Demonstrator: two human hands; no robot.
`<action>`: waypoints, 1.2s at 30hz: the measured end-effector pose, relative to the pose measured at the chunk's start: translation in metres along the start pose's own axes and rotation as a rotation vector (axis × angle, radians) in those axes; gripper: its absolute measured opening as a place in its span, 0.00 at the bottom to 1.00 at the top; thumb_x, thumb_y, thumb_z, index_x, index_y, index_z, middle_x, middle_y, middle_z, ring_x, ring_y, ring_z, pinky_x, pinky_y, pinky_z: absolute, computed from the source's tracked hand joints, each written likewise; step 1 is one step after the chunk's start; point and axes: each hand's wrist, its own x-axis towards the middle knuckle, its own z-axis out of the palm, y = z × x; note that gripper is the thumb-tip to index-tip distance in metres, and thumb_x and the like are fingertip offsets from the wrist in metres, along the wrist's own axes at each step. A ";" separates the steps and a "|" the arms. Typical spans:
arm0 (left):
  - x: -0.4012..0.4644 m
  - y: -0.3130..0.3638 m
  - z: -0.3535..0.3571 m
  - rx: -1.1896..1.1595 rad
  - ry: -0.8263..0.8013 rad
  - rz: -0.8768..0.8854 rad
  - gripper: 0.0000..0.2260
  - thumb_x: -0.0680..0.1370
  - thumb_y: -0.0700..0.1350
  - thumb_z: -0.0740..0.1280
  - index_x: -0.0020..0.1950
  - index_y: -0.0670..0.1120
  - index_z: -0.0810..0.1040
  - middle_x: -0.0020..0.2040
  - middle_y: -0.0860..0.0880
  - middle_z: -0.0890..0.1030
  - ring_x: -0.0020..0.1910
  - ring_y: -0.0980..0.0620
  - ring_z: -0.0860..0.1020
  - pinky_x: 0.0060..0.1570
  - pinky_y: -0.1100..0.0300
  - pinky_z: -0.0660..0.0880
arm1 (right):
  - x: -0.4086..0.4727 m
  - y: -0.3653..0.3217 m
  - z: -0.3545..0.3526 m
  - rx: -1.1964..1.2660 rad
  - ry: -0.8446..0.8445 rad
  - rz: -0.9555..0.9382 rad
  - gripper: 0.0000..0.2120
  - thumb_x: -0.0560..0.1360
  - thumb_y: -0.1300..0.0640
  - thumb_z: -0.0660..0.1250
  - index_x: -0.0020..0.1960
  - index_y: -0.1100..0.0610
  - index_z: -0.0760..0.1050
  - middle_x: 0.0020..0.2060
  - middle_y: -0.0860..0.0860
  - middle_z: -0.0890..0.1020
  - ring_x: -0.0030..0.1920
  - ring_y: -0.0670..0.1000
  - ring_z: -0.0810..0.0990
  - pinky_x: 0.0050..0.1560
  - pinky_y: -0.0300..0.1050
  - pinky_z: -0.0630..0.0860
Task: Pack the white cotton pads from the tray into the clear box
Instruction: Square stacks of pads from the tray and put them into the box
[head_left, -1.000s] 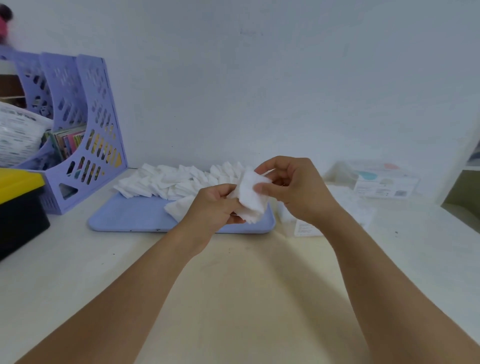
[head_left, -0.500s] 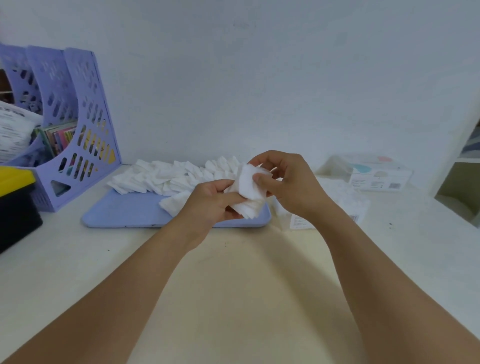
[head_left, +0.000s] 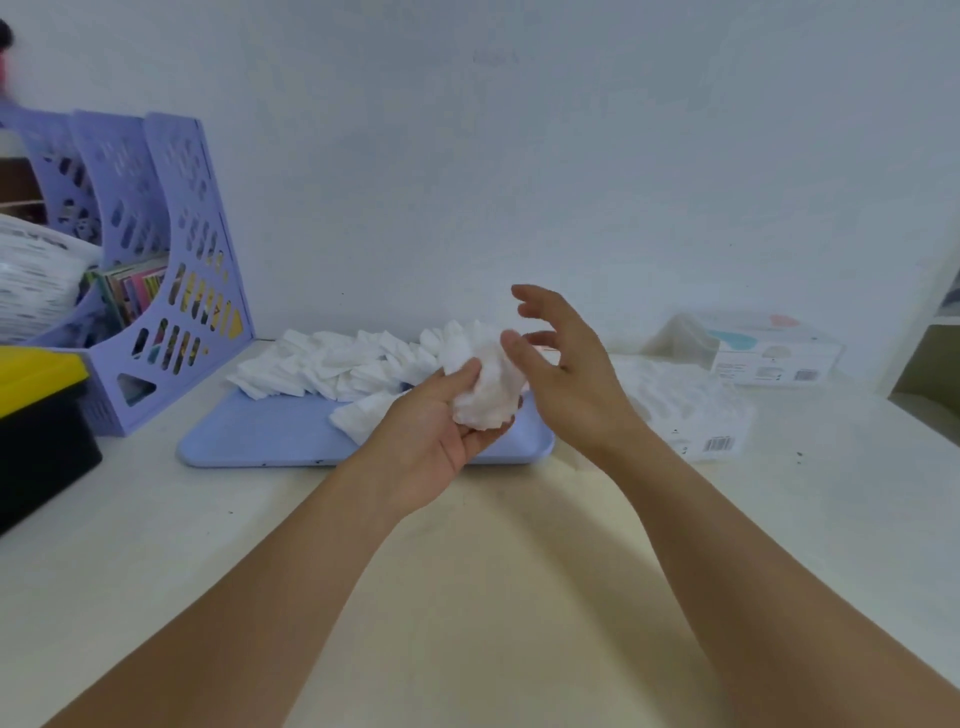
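Since a moment ago the right hand has let go, fingers now spread apart beside the stack of cotton pads at frame centre, which the left hand grips alone. Square the stack before carrying it right, past the tray, to the clear box.

tray left, clear box right
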 end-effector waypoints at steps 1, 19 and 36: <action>-0.002 0.003 0.001 -0.105 -0.016 -0.034 0.14 0.84 0.46 0.62 0.66 0.40 0.78 0.59 0.42 0.84 0.51 0.47 0.85 0.48 0.58 0.83 | 0.001 -0.003 -0.002 0.085 -0.042 0.084 0.19 0.82 0.50 0.65 0.72 0.46 0.71 0.66 0.45 0.75 0.62 0.42 0.77 0.64 0.45 0.77; -0.016 0.009 0.013 -0.028 -0.049 -0.128 0.26 0.70 0.52 0.74 0.66 0.44 0.80 0.63 0.45 0.83 0.59 0.48 0.83 0.60 0.53 0.79 | -0.014 -0.006 0.004 -0.045 -0.437 -0.072 0.42 0.64 0.55 0.79 0.75 0.48 0.67 0.60 0.43 0.80 0.62 0.42 0.79 0.64 0.47 0.78; -0.017 0.006 0.009 -0.152 -0.052 -0.135 0.20 0.72 0.44 0.72 0.62 0.41 0.79 0.57 0.41 0.85 0.56 0.44 0.84 0.55 0.49 0.82 | -0.007 -0.005 -0.011 0.100 -0.532 0.020 0.41 0.69 0.61 0.81 0.76 0.46 0.67 0.63 0.50 0.79 0.61 0.48 0.81 0.59 0.47 0.81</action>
